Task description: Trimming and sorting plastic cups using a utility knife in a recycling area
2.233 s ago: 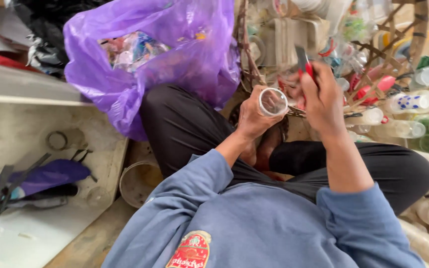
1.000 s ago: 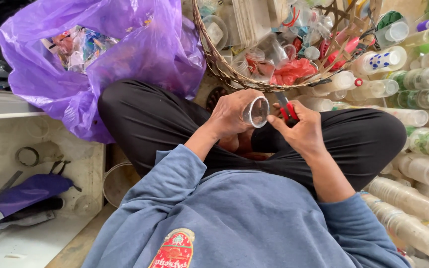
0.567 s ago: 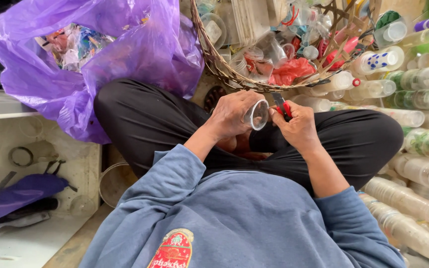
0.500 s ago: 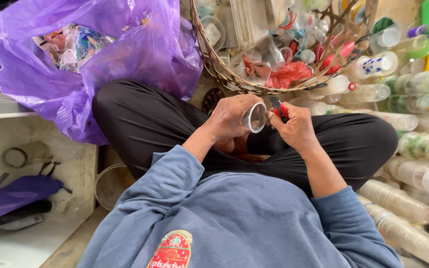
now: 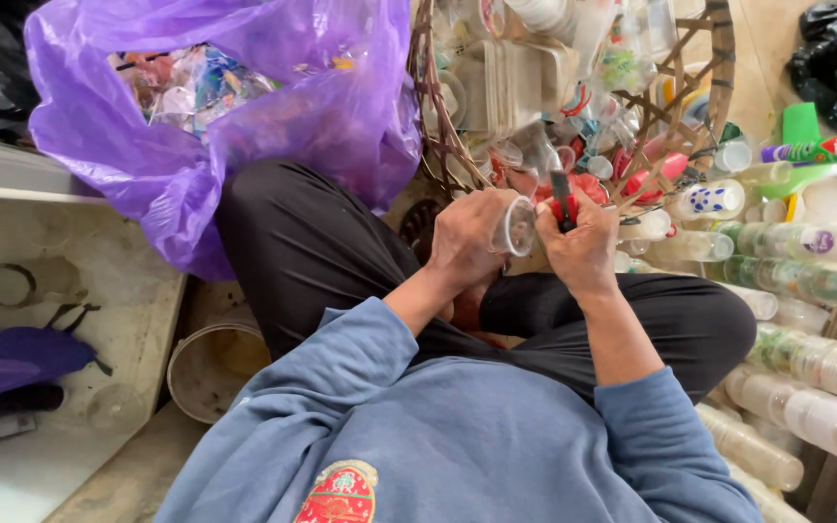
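Hands meet over the crossed legs (image 5: 341, 261) of a person seated on the floor, just in front of a wicker basket (image 5: 438, 145). Left hand (image 5: 467, 237) has its fingers wrapped around a small clear bottle (image 5: 518, 228), whose round end faces the right hand. Right hand (image 5: 583, 247) has its fingers closed on a cutter (image 5: 562, 199) with a red grip and a dark blade that sticks up, its lower end right beside the bottle. Both hands touch or nearly touch each other around the bottle.

Basket holds a heap of clear plastic containers, lids and red caps. A purple bag (image 5: 244, 126), stuffed with coloured plastic scraps, leans against the person's left knee. To the right of the legs, rows of clear bottles (image 5: 806, 281) lie on their sides, with a green bottle (image 5: 806, 150) beyond them. Near the left elbow stands a round tub (image 5: 210, 363), open at the top. Farther left, a pale shelf (image 5: 60, 291) carries a metal ring (image 5: 9, 284) and a purple cloth (image 5: 16, 356). Blue sleeves (image 5: 341, 378) cover both arms to the wrists.
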